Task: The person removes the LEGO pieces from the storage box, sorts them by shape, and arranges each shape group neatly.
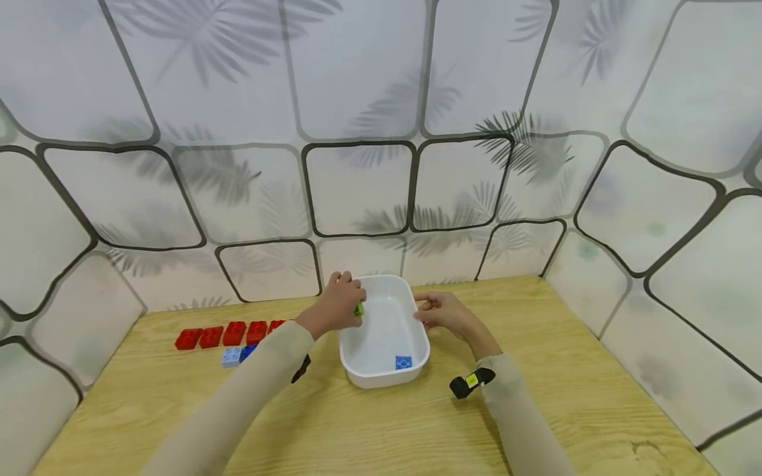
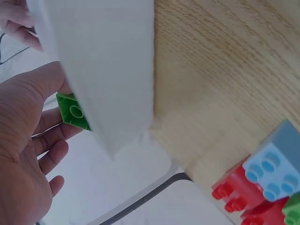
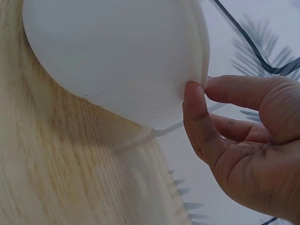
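A white plastic tub [image 1: 383, 324] stands on the table, with a blue toy brick [image 1: 403, 362] lying in its near right corner. My left hand [image 1: 340, 301] is at the tub's left rim, pinching a green toy brick [image 1: 359, 309] between thumb and fingers. The left wrist view shows this green brick [image 2: 74, 111] hollow side out, partly hidden by the tub's wall [image 2: 108, 61]. On the opposite side, my right hand [image 1: 443, 314] pinches the tub's rim; in the right wrist view its thumb and finger [image 3: 194, 105] meet at that edge.
To the left, a row of several red bricks [image 1: 235, 333] lies on the wooden table [image 1: 369, 430]. A light blue brick [image 1: 231, 357] and a dark blue one [image 1: 247, 352] sit in front, partly behind my left sleeve. Another green brick [image 2: 293, 211] shows beside them. A patterned wall covering [image 1: 363, 192] rises behind the table.
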Tool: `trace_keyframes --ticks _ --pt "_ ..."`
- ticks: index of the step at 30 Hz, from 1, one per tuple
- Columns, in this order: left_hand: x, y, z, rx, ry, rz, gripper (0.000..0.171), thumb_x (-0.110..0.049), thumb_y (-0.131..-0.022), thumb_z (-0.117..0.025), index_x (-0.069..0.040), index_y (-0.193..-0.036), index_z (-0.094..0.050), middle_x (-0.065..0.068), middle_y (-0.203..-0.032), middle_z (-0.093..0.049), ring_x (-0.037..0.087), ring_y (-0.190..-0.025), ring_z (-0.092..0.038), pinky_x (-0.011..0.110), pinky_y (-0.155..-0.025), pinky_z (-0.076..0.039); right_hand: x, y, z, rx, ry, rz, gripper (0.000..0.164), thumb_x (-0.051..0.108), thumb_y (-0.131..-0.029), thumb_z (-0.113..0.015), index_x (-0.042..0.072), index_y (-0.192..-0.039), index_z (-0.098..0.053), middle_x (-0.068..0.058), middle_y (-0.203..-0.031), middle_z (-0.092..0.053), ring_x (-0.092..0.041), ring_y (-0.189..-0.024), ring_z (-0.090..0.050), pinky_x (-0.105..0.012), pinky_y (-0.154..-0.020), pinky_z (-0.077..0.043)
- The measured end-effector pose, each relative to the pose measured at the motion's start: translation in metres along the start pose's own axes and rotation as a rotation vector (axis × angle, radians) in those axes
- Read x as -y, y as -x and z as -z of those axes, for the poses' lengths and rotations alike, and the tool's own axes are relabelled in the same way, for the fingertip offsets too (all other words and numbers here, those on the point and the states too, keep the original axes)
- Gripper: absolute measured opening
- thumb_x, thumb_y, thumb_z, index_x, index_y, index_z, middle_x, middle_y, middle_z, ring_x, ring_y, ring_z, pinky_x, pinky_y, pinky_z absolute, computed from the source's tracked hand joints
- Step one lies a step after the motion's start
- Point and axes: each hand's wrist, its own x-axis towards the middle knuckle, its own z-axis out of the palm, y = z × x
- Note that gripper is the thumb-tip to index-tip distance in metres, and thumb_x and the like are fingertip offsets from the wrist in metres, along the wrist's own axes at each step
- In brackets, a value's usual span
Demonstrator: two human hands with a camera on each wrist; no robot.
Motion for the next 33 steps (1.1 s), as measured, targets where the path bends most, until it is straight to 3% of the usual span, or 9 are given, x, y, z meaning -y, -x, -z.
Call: trace_keyframes --ticks 9,15,21,28,33 --pt "0.008 0.026 0.026 -0.14 -0.003 -0.047 0.026 -0.018 -0.08 -0.079 -0.01 -0.104 -0.071 0.003 -0.093 -0.064 0.023 -0.089 -0.044 0.056 -0.095 -0.038 0.001 0.002 -0.001 -0.012 0.024 0.011 0.053 0.006 -0.097 -0.067 -0.005 -0.145 -0.05 -0.01 -0.102 -0.069 -0.013 -0.08 -0.068 -0.035 -0.078 -0.06" --pt "0.021 0.055 0.045 -0.209 0.019 -0.012 0.027 -0.017 -0.08 -0.079 -0.01 -0.105 -0.07 0.004 -0.095 -0.066 0.026 -0.093 -0.048 0.061 -0.097 -0.037 0.0 0.003 -0.002 -0.017 0.011 0.01 0.052 0.006 -0.097 -0.067 -0.006 -0.145 -0.05 -0.011 -0.102 -0.069 -0.013 -0.079 -0.067 -0.031 -0.075 -0.06" --pt "0.046 0.093 0.055 -0.225 0.069 0.077 0.027 -0.016 -0.08 -0.083 -0.012 -0.103 -0.07 0.001 -0.093 -0.068 0.024 -0.09 -0.046 0.059 -0.096 -0.036 0.0 0.004 -0.001 -0.017 0.023 0.0 0.052 0.007 -0.097 -0.066 -0.005 -0.146 -0.05 -0.011 -0.105 -0.069 -0.013 -0.082 -0.067 -0.033 -0.077 -0.06" --pt "0.075 0.147 0.05 -0.2 0.057 0.155 0.024 -0.017 -0.08 -0.083 -0.014 -0.1 -0.071 -0.002 -0.091 -0.067 0.022 -0.088 -0.047 0.059 -0.09 -0.037 0.001 0.005 -0.001 0.006 0.037 0.012 0.054 0.009 -0.098 -0.066 -0.005 -0.147 -0.048 -0.013 -0.108 -0.069 -0.013 -0.084 -0.068 -0.041 -0.083 -0.06" --pt "0.091 0.18 0.045 -0.183 0.023 0.221 0.027 -0.017 -0.078 -0.086 -0.013 -0.1 -0.072 0.0 -0.094 -0.07 0.024 -0.088 -0.049 0.061 -0.088 -0.038 0.002 0.007 -0.001 0.013 0.036 0.015 0.054 0.009 -0.098 -0.066 -0.005 -0.147 -0.048 -0.013 -0.107 -0.069 -0.013 -0.084 -0.068 -0.038 -0.08 -0.06"
